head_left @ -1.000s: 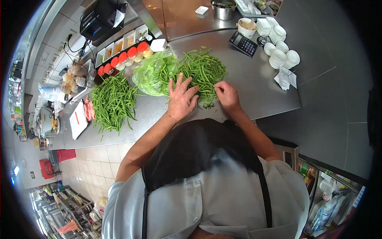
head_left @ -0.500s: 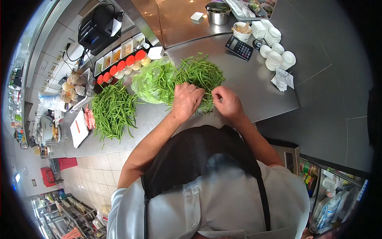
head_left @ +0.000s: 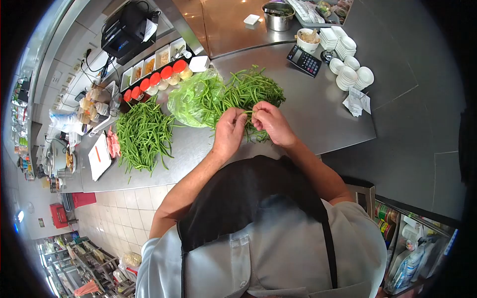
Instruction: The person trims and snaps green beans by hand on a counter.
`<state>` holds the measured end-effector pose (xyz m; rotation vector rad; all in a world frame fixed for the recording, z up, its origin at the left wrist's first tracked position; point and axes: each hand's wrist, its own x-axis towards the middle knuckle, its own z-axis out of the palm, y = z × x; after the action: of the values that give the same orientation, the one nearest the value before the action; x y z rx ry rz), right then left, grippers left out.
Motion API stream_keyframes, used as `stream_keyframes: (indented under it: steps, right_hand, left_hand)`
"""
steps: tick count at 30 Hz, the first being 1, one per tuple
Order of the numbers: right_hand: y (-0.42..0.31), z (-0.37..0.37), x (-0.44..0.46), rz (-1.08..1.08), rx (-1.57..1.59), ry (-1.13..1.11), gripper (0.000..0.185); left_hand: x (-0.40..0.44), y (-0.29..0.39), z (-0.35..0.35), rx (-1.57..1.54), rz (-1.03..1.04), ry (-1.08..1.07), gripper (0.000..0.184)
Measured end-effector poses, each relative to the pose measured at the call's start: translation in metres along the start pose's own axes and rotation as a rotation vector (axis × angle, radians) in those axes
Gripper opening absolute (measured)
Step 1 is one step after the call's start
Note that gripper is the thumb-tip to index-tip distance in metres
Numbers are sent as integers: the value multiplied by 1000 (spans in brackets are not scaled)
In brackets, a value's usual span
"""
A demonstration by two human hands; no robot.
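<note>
My left hand [head_left: 230, 132] and my right hand [head_left: 272, 123] are close together at the near edge of a pile of green beans [head_left: 256, 88]. Fingers of both hands are pinched on a green bean, a bit of which shows between the fingertips. Left of this pile, a green plastic bag [head_left: 191, 102] lies partly under the beans. A second pile of green beans [head_left: 144, 134] rests further left on the metal counter [head_left: 191, 151].
Red-lidded jars [head_left: 166, 72] and white trays line the counter's back left. A calculator [head_left: 304, 60], a white tub [head_left: 308, 40], stacked white dishes [head_left: 347, 77] and crumpled papers [head_left: 357, 102] stand at the right. A notepad [head_left: 100, 156] lies far left.
My left hand, spread over the beans a second ago, has closed its fingers and drawn nearer my body. My right hand has moved left to meet it.
</note>
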<state>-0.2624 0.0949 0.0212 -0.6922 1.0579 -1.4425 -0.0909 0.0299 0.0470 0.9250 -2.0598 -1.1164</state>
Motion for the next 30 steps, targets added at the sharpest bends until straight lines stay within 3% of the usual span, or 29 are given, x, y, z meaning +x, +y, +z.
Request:
stream_keyframes:
  steps: [4,7,11,13,19,27,30]
  right_hand:
    - [-5,4,0,-235,-660,38,16]
    - [1,-2,7,-80,-523,-64,15]
    - [0,-5,2,-92,-629,-31,16]
    - [-9,-4,-2,-130,-789,-41,17]
    - [-3,7,2,-97,-601,-48,13]
    - [-8,1,13,-295,-796,104,11]
    - [0,0,11,-295,-775,117,11]
  left_hand:
    - [-3,-11,-3,-223,-173,-156,13]
    - [-3,-22,-3,-308,-276,-195,12]
    - [-2,-36,-7,-480,-345,-114,11]
    - [-4,-33,-7,-475,-305,-122,12]
    - [-5,-32,-8,-322,-263,-236,14]
    - [-5,-32,-11,-413,-365,-265,15]
    - [-4,-29,-8,-600,-435,-166,14]
